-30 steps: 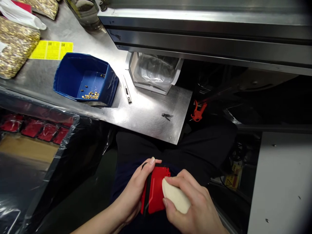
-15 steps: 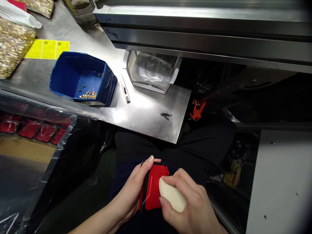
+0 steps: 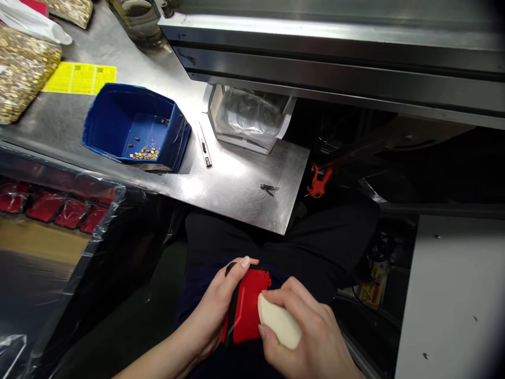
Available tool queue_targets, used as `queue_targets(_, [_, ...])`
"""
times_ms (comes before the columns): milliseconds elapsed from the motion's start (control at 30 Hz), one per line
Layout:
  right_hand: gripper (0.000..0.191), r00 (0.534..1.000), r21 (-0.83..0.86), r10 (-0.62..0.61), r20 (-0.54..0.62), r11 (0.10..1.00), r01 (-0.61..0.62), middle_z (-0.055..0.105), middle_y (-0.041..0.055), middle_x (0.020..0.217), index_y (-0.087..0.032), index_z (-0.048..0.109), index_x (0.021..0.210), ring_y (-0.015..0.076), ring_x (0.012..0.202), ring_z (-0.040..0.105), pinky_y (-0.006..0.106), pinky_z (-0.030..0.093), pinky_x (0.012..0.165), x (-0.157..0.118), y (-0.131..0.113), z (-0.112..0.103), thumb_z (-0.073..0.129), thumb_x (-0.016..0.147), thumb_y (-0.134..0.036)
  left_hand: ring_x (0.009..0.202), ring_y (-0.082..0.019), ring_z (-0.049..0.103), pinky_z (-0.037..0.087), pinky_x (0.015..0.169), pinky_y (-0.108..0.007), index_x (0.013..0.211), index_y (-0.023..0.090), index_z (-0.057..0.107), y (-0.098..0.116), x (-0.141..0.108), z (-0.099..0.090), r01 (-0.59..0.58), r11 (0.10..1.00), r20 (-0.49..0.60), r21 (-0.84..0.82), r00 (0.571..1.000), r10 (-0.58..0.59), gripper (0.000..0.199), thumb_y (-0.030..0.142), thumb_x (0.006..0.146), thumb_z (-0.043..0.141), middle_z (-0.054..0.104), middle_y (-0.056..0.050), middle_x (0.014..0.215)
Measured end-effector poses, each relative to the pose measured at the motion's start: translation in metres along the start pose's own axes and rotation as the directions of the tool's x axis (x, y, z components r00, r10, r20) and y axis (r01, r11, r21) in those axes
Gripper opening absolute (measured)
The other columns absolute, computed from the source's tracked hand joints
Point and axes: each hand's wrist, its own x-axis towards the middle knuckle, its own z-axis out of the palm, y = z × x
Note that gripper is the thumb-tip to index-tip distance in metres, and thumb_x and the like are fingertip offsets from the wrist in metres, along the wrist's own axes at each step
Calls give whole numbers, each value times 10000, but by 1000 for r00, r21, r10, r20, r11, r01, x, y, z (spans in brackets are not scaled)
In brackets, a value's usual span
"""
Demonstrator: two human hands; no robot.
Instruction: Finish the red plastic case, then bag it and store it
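Observation:
Over my lap, my left hand grips a red and black plastic housing along its left side, thumb on the upper edge. My right hand pinches a cream-coloured pad, its tip against the right side of the red face. What lies beneath the housing is hidden by my hands. Ahead on the metal table are small nippers and a utility knife, both apart from my hands.
A blue bin with small brass parts stands on the metal table. Beside it are a grey bin of clear bags and yellow labels. Left is a plastic-lined box with red parts. An orange-red tool hangs right of the table.
My hands and the housing have shifted very slightly, the pad staying against the red face. The camera view has moved a little. Both grips look the same.

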Motion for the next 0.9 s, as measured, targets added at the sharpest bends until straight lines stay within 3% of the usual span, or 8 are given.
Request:
queue_targets(267, [332, 1000, 8, -23, 16, 1000, 22, 636, 10, 917, -246, 633, 1125, 155, 698, 675, 254, 506, 567, 1, -5, -2, 637, 795, -209, 812, -191, 622, 500, 744, -272, 1230, 206, 709, 0, 1, -3, -71, 997, 56, 27, 996, 70, 497, 584, 908, 679, 721, -46, 931])
queue_targets(467, [370, 994, 1, -66, 88, 998, 67, 635, 4, 926, -242, 619, 1147, 147, 710, 686, 240, 520, 576, 4, -6, -5, 664, 785, -185, 860, -227, 641, 511, 810, -331, 1225, 217, 719, -1, 1, -7, -34, 999, 76, 14, 997, 33, 502, 601, 909, 652, 715, -79, 1028])
queue_targets(633, [324, 1000, -11, -2, 20, 1000, 2, 633, 6, 923, -252, 633, 1120, 157, 706, 672, 257, 511, 582, 3, -6, -3, 658, 800, -209, 859, -235, 651, 523, 810, -347, 1208, 206, 721, -2, 2, -8, -21, 1000, 78, -11, 997, 21, 522, 629, 916, 629, 707, -96, 1043])
queue_targets(767, [365, 995, -19, -71, 76, 997, 73, 639, 9, 929, -239, 618, 1150, 152, 702, 686, 242, 522, 574, 4, -4, -5, 673, 793, -192, 848, -230, 656, 532, 802, -348, 1211, 209, 717, -3, 1, -8, 12, 999, 93, -42, 996, -8, 520, 634, 935, 599, 711, -99, 1041])
queue_targets(900, [348, 997, -62, -63, 33, 996, 65, 651, 10, 929, -245, 631, 1136, 165, 730, 698, 244, 521, 566, 6, -6, -5, 661, 792, -200, 871, -247, 673, 537, 799, -347, 1203, 205, 711, -2, 0, -10, 20, 997, 99, -72, 995, -13, 519, 633, 928, 609, 733, -105, 1016])
